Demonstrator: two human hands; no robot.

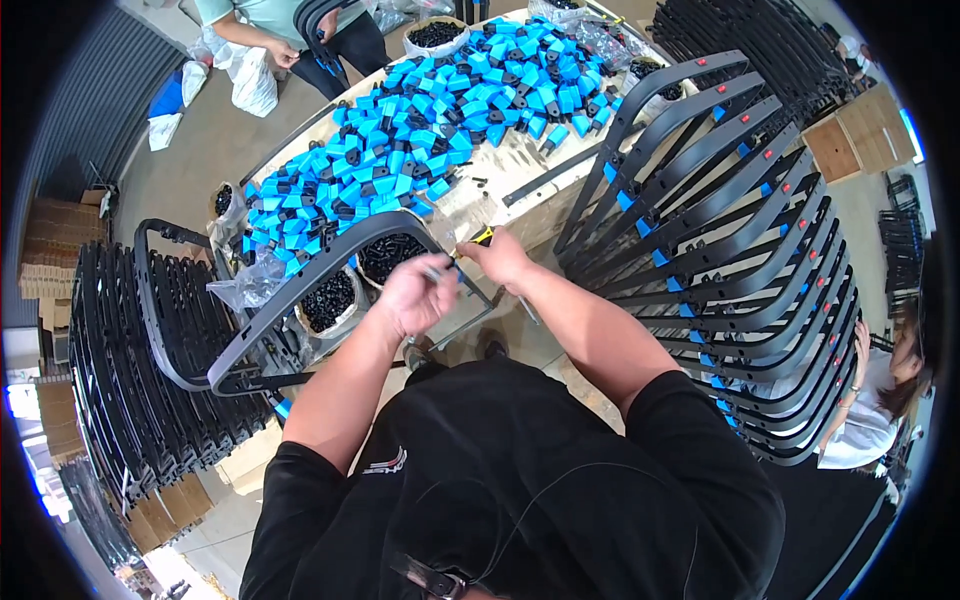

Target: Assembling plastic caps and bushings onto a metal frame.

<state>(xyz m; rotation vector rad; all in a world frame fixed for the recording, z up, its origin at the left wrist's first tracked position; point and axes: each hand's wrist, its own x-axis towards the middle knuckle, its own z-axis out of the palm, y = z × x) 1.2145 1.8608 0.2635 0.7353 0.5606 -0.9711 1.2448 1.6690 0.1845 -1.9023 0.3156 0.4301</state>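
In front of me a dark grey curved tubular frame [300, 275] leans at the table's near edge, its bent end close to both hands. My left hand [418, 297] is raised beside that end with fingers curled. Something small and silvery shows at the fingertips, too blurred to name. My right hand [503, 262] is closed just right of the frame's end. A yellow-and-black tool [484, 237] sticks out of its far side; its kind is hidden by the fingers. Below the hands, an open sack of small black parts [388, 258] stands at the table.
Blue-and-black plastic pieces [400, 130] lie heaped across the table [520, 165]. Another sack of black parts [328, 303] is at the near left. Stacked frames stand at left [140, 370] and right [720, 290]. One person [290, 30] works across the table, another [865, 420] at far right.
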